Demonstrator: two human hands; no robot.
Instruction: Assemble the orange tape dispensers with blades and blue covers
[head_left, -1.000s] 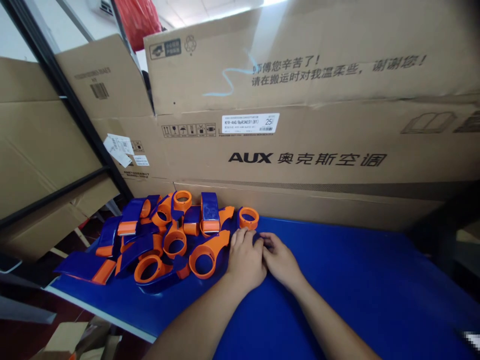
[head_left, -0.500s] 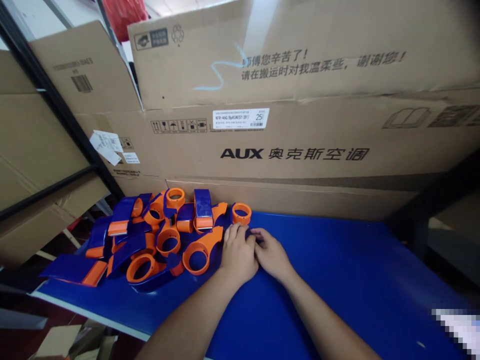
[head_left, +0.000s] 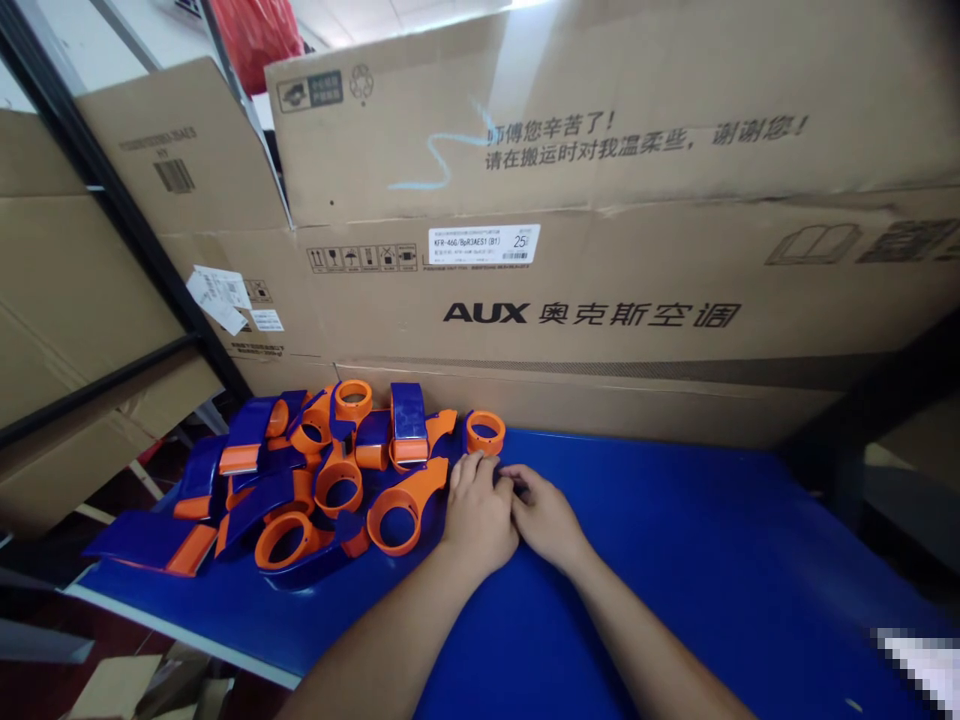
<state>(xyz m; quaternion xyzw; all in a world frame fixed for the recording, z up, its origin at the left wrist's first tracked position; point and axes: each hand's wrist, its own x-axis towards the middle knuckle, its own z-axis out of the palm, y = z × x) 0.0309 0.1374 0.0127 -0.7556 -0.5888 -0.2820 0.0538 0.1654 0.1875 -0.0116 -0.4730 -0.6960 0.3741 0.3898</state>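
Note:
My left hand [head_left: 478,512] lies palm down on the blue tabletop [head_left: 675,560], fingers stretched forward and loosely together. Its fingertips are just in front of an orange and blue tape dispenser [head_left: 485,432] that stands by the cardboard; whether they touch it I cannot tell. Beside it rests my right hand [head_left: 551,518], its loosely bent fingers against my left thumb. No held thing shows in either hand, though the undersides are hidden. To the left of my hands sits another tape dispenser [head_left: 395,520], its orange ring facing up.
A pile of several tape dispensers [head_left: 259,490] covers the table's left part. Behind stands a large printed cardboard box [head_left: 585,260]. Black metal posts [head_left: 124,200] frame the left side, with a red plastic bag [head_left: 259,40] beyond. Below the table's left edge lies more cardboard [head_left: 112,685].
The view has tilted slightly, so everything sits a little lower in the picture. My hands and the tape dispensers hold the same places on the table.

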